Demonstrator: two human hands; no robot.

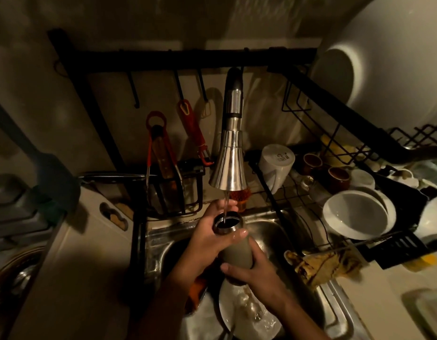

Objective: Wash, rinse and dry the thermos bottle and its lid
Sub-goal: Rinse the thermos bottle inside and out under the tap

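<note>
Water [225, 204] is running from the faucet [229, 153] into the thermos bottle [233, 238], which we are holding upright over the sink [283, 231]. Our left hand [210, 231] is wrapping its neck, our right hand [255, 271] gripping its base. We are best keeping the mouth centred under the stream, filling partway, then swirling. No lid is showing.

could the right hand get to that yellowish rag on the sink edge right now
Probably not at once: the right hand grips the thermos bottle under the tap. Once let go, the rag lies close on its side with nothing between.
</note>
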